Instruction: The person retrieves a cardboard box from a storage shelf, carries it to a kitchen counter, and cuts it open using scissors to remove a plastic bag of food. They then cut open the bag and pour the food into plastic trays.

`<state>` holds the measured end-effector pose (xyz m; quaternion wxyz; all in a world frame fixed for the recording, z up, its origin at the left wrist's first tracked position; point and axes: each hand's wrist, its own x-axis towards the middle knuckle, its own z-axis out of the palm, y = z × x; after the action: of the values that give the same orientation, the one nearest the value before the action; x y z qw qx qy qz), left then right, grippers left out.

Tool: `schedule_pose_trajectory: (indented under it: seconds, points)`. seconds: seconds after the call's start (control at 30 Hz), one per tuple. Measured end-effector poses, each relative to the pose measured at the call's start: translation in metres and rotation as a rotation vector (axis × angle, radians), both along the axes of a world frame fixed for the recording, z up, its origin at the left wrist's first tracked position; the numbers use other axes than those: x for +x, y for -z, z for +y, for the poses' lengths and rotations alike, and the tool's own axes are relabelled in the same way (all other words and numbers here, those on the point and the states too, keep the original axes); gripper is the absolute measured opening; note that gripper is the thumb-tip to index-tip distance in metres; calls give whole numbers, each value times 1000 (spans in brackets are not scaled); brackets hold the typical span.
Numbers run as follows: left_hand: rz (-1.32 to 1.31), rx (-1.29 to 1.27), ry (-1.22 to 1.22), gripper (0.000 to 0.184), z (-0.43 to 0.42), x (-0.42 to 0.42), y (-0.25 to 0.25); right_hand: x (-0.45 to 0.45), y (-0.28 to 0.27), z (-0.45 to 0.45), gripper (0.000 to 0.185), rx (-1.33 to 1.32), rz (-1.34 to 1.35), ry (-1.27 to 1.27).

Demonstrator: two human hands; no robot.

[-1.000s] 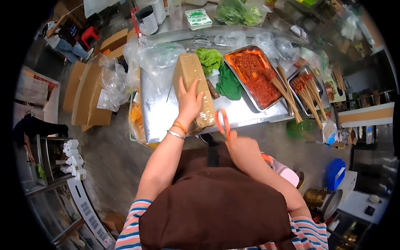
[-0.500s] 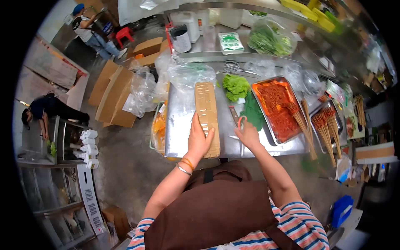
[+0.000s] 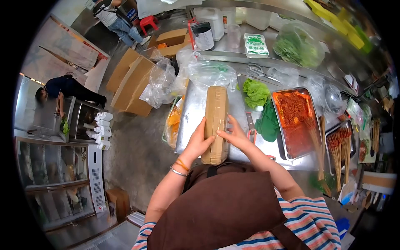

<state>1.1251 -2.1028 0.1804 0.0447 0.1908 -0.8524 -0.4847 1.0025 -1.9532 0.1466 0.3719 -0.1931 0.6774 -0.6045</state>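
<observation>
A long, narrow cardboard box (image 3: 216, 108), sealed with clear tape, lies in front of me at the table's near edge. My left hand (image 3: 199, 141) grips its left side, thumb on top. From the right, my right hand (image 3: 236, 134) holds it too, its thumb on the top face and fingers along the side. Just right of that hand are red-handled scissors (image 3: 251, 135), partly hidden by my forearm. A knife with a brown handle (image 3: 250, 121) lies beside a green cloth-like item (image 3: 268, 123). Leafy lettuce (image 3: 256, 92) sits farther back.
To the right stand a tray of red-sauced food (image 3: 293, 125) and a smaller tray of skewers (image 3: 341, 139). Metal scissors (image 3: 255, 70) and plastic bags (image 3: 212, 74) lie at the back. Open cartons (image 3: 137, 83) stand on the left floor. Two people are farther off.
My right hand has let go of the red-handled scissors and moved left onto the cardboard box. The box has turned slightly in my hands. The whole view has shifted.
</observation>
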Motion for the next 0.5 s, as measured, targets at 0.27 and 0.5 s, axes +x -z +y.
schedule_pose_trajectory:
  seconds: [0.27, 0.5]
  points:
    - [-200, 146, -52, 48, 1, -21, -36, -12, -9, 6, 106, 54, 108, -8]
    - [-177, 426, -82, 27, 0, -14, -31, -26, -36, 9, 90, 199, 335, -20]
